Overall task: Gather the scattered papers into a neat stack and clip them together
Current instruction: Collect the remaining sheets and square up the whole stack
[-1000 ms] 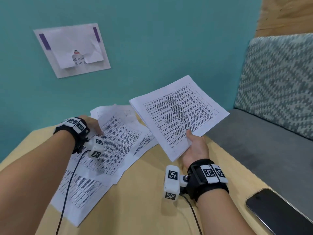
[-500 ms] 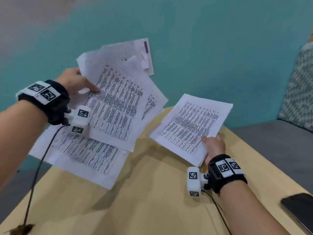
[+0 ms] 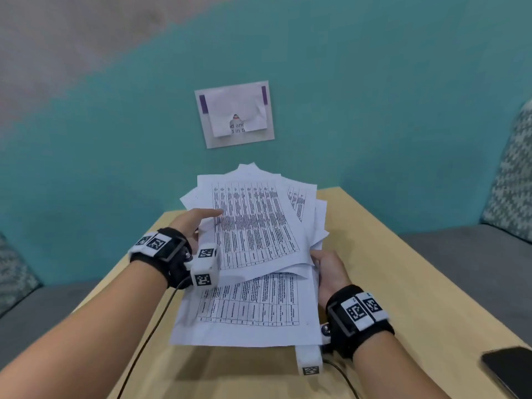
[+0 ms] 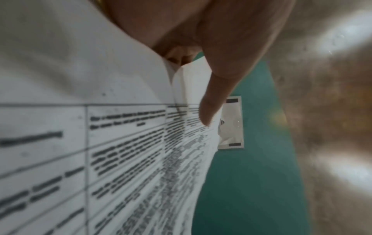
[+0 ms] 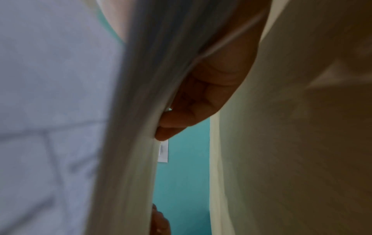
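Papers fan out unevenly above the wooden table in the head view, the left hand pinching their left edge, the right hand gripping the right. Left wrist view: a thumb presses the printed sheets. Right wrist view: curled fingers clasp the blurred paper edges.

A light wooden tabletop stands with its far edge against a teal wall, and grey seat cushions flank it on both sides. Near its right front corner a dark phone lies flat on the wood, partly cut off by the frame. A thin black cable trails over the near part of the surface. Whether the papers touch the wood cannot be told.
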### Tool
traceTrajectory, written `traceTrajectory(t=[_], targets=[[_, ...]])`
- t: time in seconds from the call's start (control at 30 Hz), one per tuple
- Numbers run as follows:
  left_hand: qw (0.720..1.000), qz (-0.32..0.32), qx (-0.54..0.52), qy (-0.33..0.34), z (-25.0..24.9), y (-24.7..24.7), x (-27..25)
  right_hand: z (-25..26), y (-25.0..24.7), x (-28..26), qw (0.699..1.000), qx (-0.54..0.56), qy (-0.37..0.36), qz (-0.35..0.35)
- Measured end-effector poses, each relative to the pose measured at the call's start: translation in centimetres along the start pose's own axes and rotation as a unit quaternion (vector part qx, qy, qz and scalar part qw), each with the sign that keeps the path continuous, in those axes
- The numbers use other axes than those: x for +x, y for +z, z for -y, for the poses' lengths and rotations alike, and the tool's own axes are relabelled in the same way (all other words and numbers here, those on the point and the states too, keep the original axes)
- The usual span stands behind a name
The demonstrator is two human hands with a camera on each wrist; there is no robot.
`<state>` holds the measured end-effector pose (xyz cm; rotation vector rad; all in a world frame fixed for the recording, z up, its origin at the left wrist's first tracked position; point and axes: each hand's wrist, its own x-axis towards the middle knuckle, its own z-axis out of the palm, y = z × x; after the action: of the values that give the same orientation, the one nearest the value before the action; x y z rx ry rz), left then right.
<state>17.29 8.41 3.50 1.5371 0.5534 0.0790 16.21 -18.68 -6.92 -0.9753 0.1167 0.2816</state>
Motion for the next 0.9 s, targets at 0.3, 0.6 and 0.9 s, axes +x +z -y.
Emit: traceTrajectory(t=[0.3, 0.6, 0.9], targets=[[0.983, 0.118, 0.098, -0.102, 5.0, -1.0, -2.2, 1.0, -1.3, -0.1, 0.996, -0.081, 0.038, -0.014], [0.980, 0.104, 0.161, -0.055, 11.7, -1.5, 7.8, 1.6, -1.6, 0.0, 0.971, -0.225, 0.087, 0.010], [0.987, 0.141, 0.062, -0.045, 8.8, 0.2, 0.0, 2.3, -2.0, 0.1, 0.963, -0.258, 0.072, 0.017]])
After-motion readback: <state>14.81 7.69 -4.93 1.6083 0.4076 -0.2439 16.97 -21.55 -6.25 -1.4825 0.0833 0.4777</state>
